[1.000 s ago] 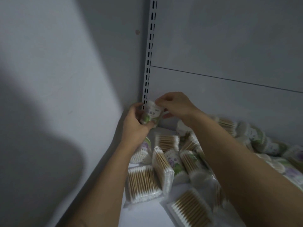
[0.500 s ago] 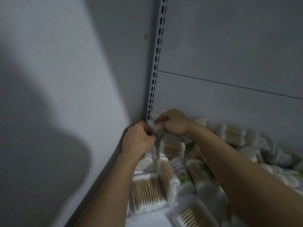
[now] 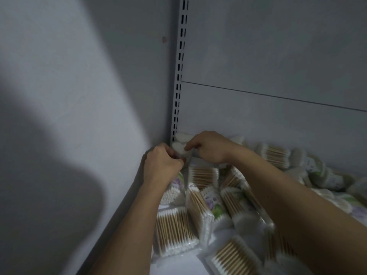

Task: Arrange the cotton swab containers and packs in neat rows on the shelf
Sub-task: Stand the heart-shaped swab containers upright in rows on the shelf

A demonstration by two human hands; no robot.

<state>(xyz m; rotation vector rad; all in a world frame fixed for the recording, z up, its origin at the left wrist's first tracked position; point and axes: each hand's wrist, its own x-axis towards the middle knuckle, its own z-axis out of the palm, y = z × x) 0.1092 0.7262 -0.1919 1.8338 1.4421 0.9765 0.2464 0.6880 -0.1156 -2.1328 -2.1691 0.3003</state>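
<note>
A small round cotton swab container (image 3: 179,149) stands in the shelf's back left corner, white swab tips facing up. My left hand (image 3: 161,162) grips its left side with curled fingers. My right hand (image 3: 208,148) holds its right side, the forefinger lying on the top. Just behind it stands another swab container (image 3: 181,137), against the back panel. Flat packs of wooden swabs (image 3: 173,231) lie jumbled on the shelf below my arms.
The slotted upright (image 3: 179,76) runs up the corner beside the grey side wall (image 3: 79,96). More containers with flowered labels (image 3: 325,175) lie heaped at the right along the back panel. A strip of white shelf floor (image 3: 178,264) shows near the front.
Both hands have lowered the container from mid-air into the back left corner, in front of the other one. The camera has tilted so the pile sits lower in view.
</note>
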